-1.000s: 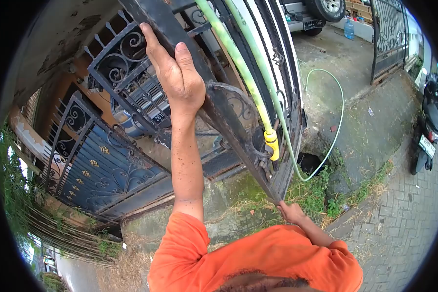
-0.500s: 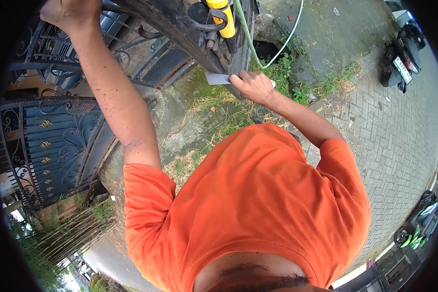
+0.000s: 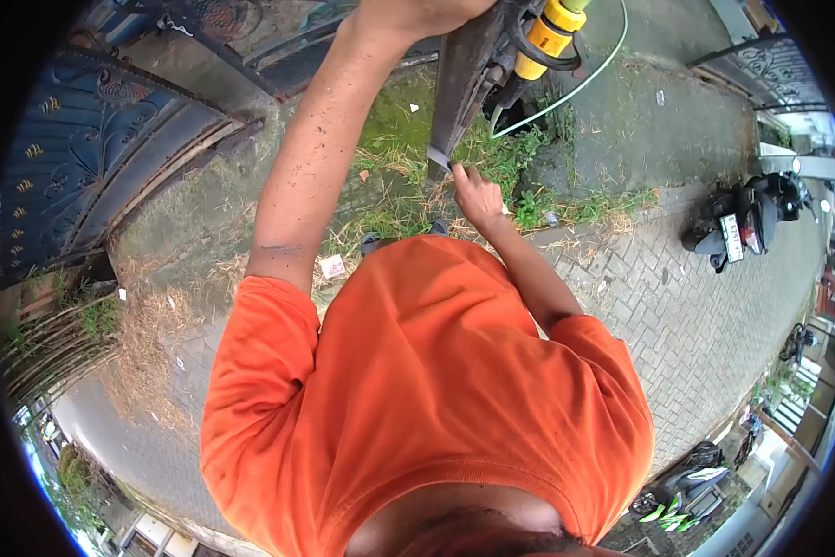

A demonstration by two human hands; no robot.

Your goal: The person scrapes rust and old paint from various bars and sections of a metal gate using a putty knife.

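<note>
My right hand (image 3: 478, 197) is closed on a scraper (image 3: 439, 157) with a flat grey blade. The blade lies against the lower end of a dark metal gate frame (image 3: 459, 88). My left hand (image 3: 427, 11) is at the top edge, by the upper part of that frame. Its fingers are cut off by the view, so I cannot see whether they grip. A yellow cylinder with a dark band (image 3: 544, 42) sits in a curled metal piece of the frame, right of my left hand. A pale green hose (image 3: 595, 76) loops down beside it.
Grass and weeds (image 3: 519, 153) grow around a dark hole under the frame. Ornate blue gate panels (image 3: 92, 158) stand at left. On the paved road (image 3: 663, 306) a black motorcycle (image 3: 742, 218) is parked at right, with a green-trimmed one (image 3: 686, 492) lower down.
The view has swung, so the gate frame and both arms appear shifted. My right hand with the scraper now sits lower, at the frame's bottom end. My left hand still reaches to the top.
</note>
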